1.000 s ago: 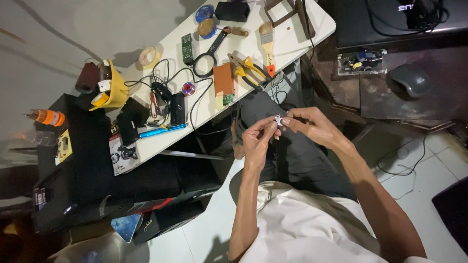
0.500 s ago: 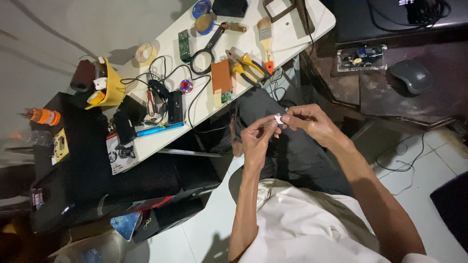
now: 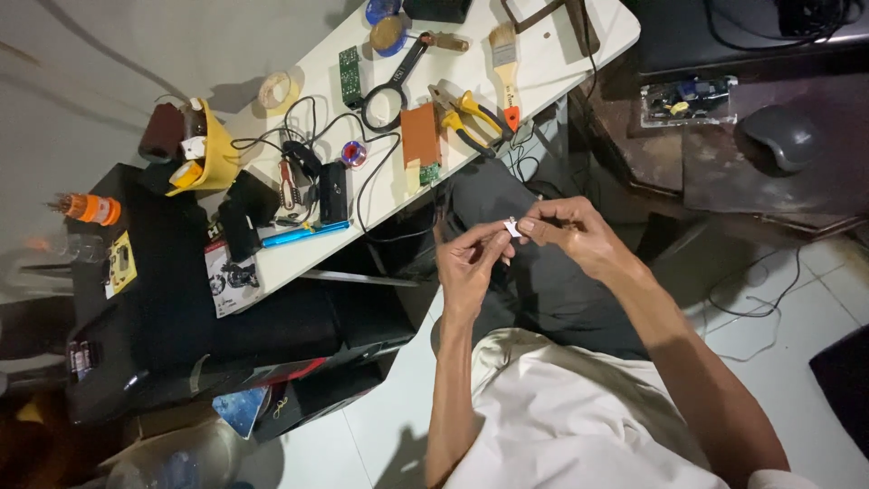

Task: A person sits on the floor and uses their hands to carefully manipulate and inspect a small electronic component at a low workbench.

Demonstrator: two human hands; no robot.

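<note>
— What are the hands doing?

— Both are meeting over the person's lap, off the near edge of the white tabletop (image 3: 561, 54). The right hand (image 3: 570, 234) is pinching a small white piece (image 3: 512, 226) between thumb and forefinger, the other fingers curling loosely. The left hand (image 3: 469, 263) is closing its fingertips toward the same piece from the other side; whether it is actually gripping it I cannot tell.

— What is the piece?

— Too small to say: something pale, held between the two hands above dark trousers.

— And what is lying nearest on the tabletop?

— Along the near edge, a brown circuit board (image 3: 420, 136) and yellow-handled pliers (image 3: 472, 116) are lying side by side. Just beyond them a paintbrush (image 3: 503, 56) is pointing its red handle tip at the edge, and a magnifying glass (image 3: 389, 83) is resting further in. Toward the left end, black cables are looping around a blue pen-like tool (image 3: 303, 233) and a yellow holder (image 3: 210, 154).
</note>
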